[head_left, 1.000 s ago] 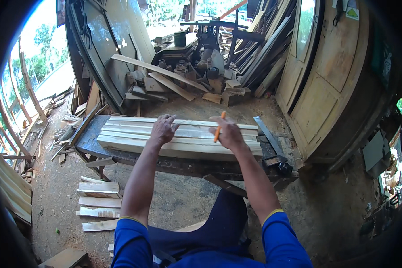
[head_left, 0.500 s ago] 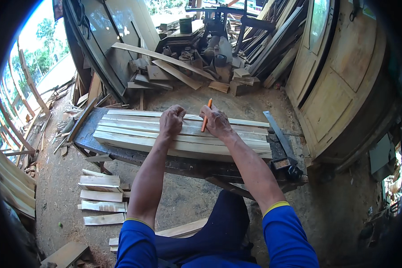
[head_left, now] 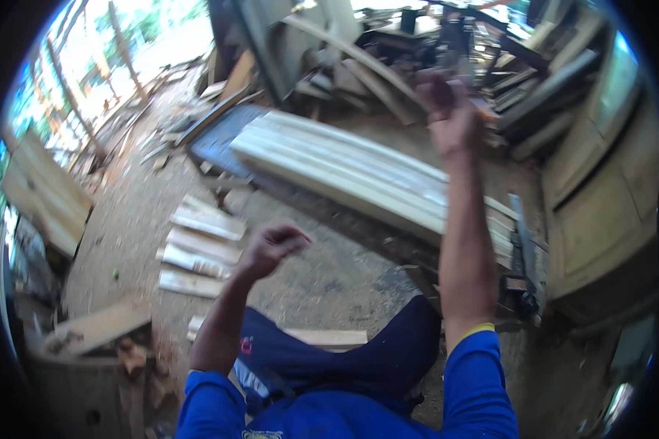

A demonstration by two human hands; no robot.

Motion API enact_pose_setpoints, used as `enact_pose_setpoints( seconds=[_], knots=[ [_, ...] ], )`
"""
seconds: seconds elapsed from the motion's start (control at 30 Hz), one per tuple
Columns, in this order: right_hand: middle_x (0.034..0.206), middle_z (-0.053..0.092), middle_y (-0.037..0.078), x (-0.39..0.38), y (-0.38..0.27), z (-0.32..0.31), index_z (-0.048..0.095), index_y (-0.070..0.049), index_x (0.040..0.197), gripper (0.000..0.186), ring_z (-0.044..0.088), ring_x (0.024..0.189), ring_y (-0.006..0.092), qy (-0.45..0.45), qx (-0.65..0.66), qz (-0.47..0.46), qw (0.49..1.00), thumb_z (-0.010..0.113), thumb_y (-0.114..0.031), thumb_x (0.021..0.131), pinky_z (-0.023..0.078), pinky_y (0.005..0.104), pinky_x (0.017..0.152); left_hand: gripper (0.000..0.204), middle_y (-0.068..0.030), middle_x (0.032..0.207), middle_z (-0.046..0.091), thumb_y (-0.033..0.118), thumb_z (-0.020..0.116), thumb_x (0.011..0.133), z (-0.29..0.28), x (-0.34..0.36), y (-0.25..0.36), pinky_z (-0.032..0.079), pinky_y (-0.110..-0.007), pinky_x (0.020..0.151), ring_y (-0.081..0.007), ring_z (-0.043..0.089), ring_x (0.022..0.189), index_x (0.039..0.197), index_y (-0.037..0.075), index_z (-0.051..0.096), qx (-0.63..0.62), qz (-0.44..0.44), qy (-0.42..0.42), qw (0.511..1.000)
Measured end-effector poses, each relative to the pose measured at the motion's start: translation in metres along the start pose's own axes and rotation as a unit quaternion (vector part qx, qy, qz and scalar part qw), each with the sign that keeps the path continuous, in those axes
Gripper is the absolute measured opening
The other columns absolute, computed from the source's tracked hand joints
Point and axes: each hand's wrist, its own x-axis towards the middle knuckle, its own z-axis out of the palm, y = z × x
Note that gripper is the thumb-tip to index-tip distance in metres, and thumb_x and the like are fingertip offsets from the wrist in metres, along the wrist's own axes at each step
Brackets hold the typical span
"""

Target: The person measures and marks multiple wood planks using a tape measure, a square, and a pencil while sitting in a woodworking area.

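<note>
My left hand (head_left: 274, 249) hangs over the floor on the near side of the workbench, off the boards. Its fingers are curled and pressed together; blur hides what they may pinch. Raised high, my right hand (head_left: 450, 113) is beyond the far edge of the boards, its forearm crossing above their right part. Motion smears its fingers, and I cannot make out the orange pencil there. Several long pale wood strips (head_left: 329, 161) lie side by side along the dark workbench (head_left: 220, 146). At the bench's right end is a metal-bladed square or saw (head_left: 523, 241).
Short wooden pieces (head_left: 205, 245) lie in a row on the floor left of my legs. Scrap wood (head_left: 373, 80) is heaped beyond the bench. A panelled wooden door (head_left: 600, 212) stands at right; a plank (head_left: 102, 325) lies at lower left.
Both hands have left the wood strips: the left drew back toward me, while the right, which held an orange pencil, rose away to the far side. The whole view has swung and tilted.
</note>
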Motion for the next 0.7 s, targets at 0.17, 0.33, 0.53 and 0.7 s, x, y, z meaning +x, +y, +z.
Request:
enact_pose_setpoints(
  seconds=[0.17, 0.33, 0.53, 0.7],
  knots=[
    [0.107, 0.073, 0.014, -0.143, 0.079, 0.021, 0.069, -0.005, 0.112, 0.016, 0.072, 0.103, 0.0237, -0.211, -0.252, 0.04, 0.944, 0.059, -0.012, 0.103, 0.058, 0.034, 0.09, 0.051, -0.0155, 0.128, 0.061, 0.031, 0.069, 0.09, 0.037, -0.173, -0.135, 0.049, -0.046, 0.098, -0.0357, 0.059, 0.119, 0.133, 0.006, 0.06, 0.352, -0.116, -0.281, 0.885],
    [0.127, 0.063, 0.028, -0.364, 0.254, -0.105, 0.056, -0.007, 0.138, 0.069, 0.062, 0.118, 0.0435, -0.393, -0.62, 0.425, 0.53, 0.081, -0.041, 0.084, 0.052, 0.0443, 0.099, 0.034, -0.0125, 0.118, 0.067, 0.027, 0.07, 0.091, 0.059, -0.275, -0.157, 0.048, -0.042, 0.098, -0.032, 0.063, 0.111, 0.118, 0.007, 0.07, 0.321, -0.095, -0.003, 0.942],
    [0.124, 0.061, 0.03, -0.523, 0.309, -0.175, 0.048, -0.011, 0.139, 0.091, 0.062, 0.112, 0.047, -0.513, -0.667, 0.376, 0.388, 0.085, -0.056, 0.07, 0.053, 0.0499, 0.093, 0.021, -0.0079, 0.106, 0.07, 0.019, 0.075, 0.086, 0.061, -0.293, -0.145, 0.049, -0.039, 0.092, -0.0266, 0.065, 0.104, 0.103, 0.008, 0.072, 0.354, -0.107, 0.099, 0.924],
    [0.116, 0.065, 0.025, -0.503, 0.328, -0.203, 0.052, -0.009, 0.129, 0.076, 0.062, 0.107, 0.0474, -0.495, -0.57, 0.494, 0.432, 0.085, -0.046, 0.071, 0.052, 0.0506, 0.091, 0.02, -0.0071, 0.105, 0.069, 0.02, 0.073, 0.087, 0.051, -0.304, -0.148, 0.049, -0.037, 0.092, -0.0249, 0.065, 0.102, 0.102, 0.007, 0.072, 0.374, -0.112, 0.106, 0.915]
  ],
)
